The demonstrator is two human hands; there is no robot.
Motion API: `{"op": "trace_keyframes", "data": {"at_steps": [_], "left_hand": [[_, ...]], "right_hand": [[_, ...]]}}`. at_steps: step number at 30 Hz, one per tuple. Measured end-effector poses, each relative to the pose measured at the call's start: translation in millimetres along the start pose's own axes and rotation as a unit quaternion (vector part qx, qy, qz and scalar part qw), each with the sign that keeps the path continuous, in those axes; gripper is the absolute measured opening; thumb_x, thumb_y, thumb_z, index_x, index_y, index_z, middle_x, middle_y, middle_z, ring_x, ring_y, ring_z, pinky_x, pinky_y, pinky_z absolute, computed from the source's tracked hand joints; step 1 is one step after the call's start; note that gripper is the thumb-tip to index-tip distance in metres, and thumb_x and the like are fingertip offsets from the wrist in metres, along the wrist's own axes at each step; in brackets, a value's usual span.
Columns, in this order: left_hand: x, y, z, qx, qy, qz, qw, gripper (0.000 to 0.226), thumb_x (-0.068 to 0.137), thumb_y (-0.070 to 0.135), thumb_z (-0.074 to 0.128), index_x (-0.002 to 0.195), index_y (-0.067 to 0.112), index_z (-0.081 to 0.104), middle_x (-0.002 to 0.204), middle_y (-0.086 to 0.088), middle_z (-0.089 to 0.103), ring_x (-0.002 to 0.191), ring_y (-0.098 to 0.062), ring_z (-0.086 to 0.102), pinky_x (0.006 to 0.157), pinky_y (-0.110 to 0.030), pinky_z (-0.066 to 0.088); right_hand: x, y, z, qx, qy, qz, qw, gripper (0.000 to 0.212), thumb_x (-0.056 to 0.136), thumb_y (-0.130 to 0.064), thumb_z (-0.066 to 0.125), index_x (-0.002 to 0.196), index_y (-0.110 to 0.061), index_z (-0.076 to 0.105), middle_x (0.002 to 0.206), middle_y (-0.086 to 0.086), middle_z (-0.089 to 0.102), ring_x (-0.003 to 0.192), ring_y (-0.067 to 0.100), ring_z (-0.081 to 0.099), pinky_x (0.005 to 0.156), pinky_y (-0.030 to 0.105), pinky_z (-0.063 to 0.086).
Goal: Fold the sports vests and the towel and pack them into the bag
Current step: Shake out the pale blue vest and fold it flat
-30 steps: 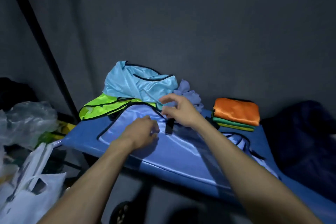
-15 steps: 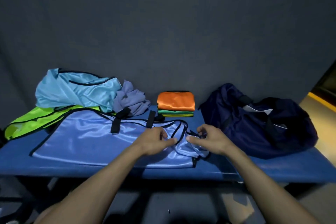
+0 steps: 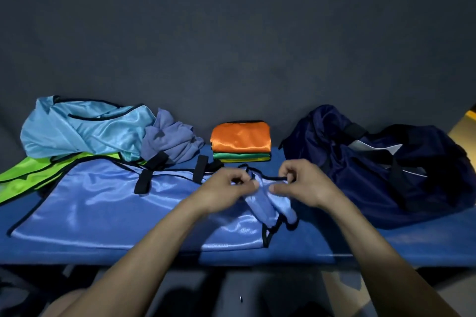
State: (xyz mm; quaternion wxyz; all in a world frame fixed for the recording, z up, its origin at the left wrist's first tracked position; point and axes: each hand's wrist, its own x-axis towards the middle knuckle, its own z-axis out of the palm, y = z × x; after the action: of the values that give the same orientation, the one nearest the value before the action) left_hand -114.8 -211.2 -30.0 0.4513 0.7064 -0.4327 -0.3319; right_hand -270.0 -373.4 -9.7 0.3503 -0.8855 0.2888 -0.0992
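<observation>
Left hand (image 3: pixel 226 185) and right hand (image 3: pixel 300 183), fingers pinched on shoulder end of blue vest (image 3: pixel 108 203) spread on bench (image 3: pixel 386 244); bag (image 3: pixel 381 170) at 3 o'clock.

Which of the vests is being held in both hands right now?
The periwinkle-blue vest spread flat across the front; both hands pinch its right end. The light blue and neon green ones lie untouched behind.

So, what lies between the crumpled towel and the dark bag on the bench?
In the head view, a folded stack of vests, orange on top, sits between the towel and the bag, with bare bench beside it.
</observation>
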Motion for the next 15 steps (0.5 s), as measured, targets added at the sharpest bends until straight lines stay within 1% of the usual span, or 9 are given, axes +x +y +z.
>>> {"op": "trace_keyframes", "data": {"at_steps": [2, 3, 5, 7, 9, 12, 14, 15], "left_hand": [[2.8, 16.6, 2.2, -0.102, 0.023, -0.001, 0.995, 0.030, 0.098, 0.031, 0.067, 0.071, 0.019, 0.061, 0.066, 0.010, 0.056, 0.065, -0.006, 0.055, 0.065, -0.025, 0.050], [5.9, 22.2, 4.7, -0.135, 0.029, -0.002, 0.990, 0.031, 0.099, 0.031, 0.065, 0.070, 0.020, 0.059, 0.063, 0.012, 0.055, 0.062, -0.004, 0.055, 0.066, -0.027, 0.051], [13.8, 32.0, 9.5, -0.177, 0.041, -0.002, 0.983, 0.033, 0.100, 0.031, 0.062, 0.070, 0.018, 0.056, 0.058, 0.014, 0.055, 0.057, -0.005, 0.056, 0.067, -0.032, 0.053], [23.3, 41.5, 13.2, -0.198, 0.062, 0.003, 0.978, 0.033, 0.102, 0.031, 0.060, 0.072, 0.017, 0.054, 0.056, 0.013, 0.054, 0.054, -0.009, 0.056, 0.065, -0.034, 0.052], [34.1, 48.7, 14.8, -0.200, 0.082, 0.017, 0.976, 0.033, 0.102, 0.030, 0.059, 0.073, 0.016, 0.052, 0.058, 0.009, 0.054, 0.054, -0.014, 0.058, 0.061, -0.033, 0.051], [49.5, 55.5, 16.9, -0.168, 0.105, 0.035, 0.980, 0.031, 0.101, 0.031, 0.062, 0.076, 0.014, 0.057, 0.061, 0.002, 0.060, 0.055, -0.020, 0.062, 0.057, -0.031, 0.052], [58.2, 58.3, 18.9, -0.155, 0.102, 0.031, 0.982, 0.029, 0.099, 0.030, 0.065, 0.078, 0.011, 0.060, 0.063, -0.003, 0.061, 0.054, -0.021, 0.062, 0.055, -0.032, 0.051], [61.9, 59.4, 20.6, -0.154, 0.095, 0.028, 0.983, 0.028, 0.099, 0.030, 0.066, 0.080, 0.010, 0.062, 0.064, -0.006, 0.061, 0.055, -0.021, 0.062, 0.055, -0.032, 0.051]], "right_hand": [[6.5, 0.3, -5.7, 0.094, 0.060, -0.002, 0.994, 0.031, 0.070, -0.027, 0.086, 0.076, -0.018, 0.057, 0.064, -0.003, 0.051, 0.058, 0.010, 0.043, 0.060, 0.030, 0.037], [9.1, -0.8, -6.5, 0.147, 0.085, -0.005, 0.985, 0.029, 0.071, -0.022, 0.086, 0.082, -0.018, 0.059, 0.067, -0.001, 0.053, 0.060, 0.011, 0.047, 0.062, 0.030, 0.040], [12.2, -6.7, -6.5, 0.245, 0.118, -0.018, 0.962, 0.027, 0.080, -0.006, 0.082, 0.097, -0.016, 0.063, 0.073, 0.001, 0.061, 0.065, 0.013, 0.057, 0.065, 0.029, 0.048], [14.8, -12.3, -6.8, 0.303, 0.146, -0.033, 0.941, 0.031, 0.086, 0.001, 0.075, 0.110, -0.016, 0.065, 0.078, -0.001, 0.066, 0.068, 0.009, 0.063, 0.067, 0.022, 0.052], [18.8, -13.2, -7.1, 0.312, 0.189, -0.035, 0.930, 0.033, 0.089, 0.000, 0.071, 0.116, -0.019, 0.066, 0.079, -0.002, 0.069, 0.068, 0.007, 0.063, 0.066, 0.020, 0.051], [26.0, -8.6, -7.3, 0.274, 0.254, -0.023, 0.927, 0.028, 0.090, -0.008, 0.071, 0.113, -0.025, 0.069, 0.079, -0.005, 0.075, 0.065, 0.013, 0.062, 0.065, 0.032, 0.051], [26.2, -8.8, -7.3, 0.259, 0.266, -0.018, 0.928, 0.025, 0.091, -0.013, 0.072, 0.113, -0.026, 0.071, 0.081, -0.006, 0.077, 0.069, 0.017, 0.069, 0.069, 0.036, 0.055], [25.4, -9.8, -7.0, 0.259, 0.269, -0.018, 0.927, 0.025, 0.091, -0.015, 0.072, 0.114, -0.025, 0.071, 0.081, -0.006, 0.077, 0.071, 0.015, 0.071, 0.070, 0.036, 0.056]]}}
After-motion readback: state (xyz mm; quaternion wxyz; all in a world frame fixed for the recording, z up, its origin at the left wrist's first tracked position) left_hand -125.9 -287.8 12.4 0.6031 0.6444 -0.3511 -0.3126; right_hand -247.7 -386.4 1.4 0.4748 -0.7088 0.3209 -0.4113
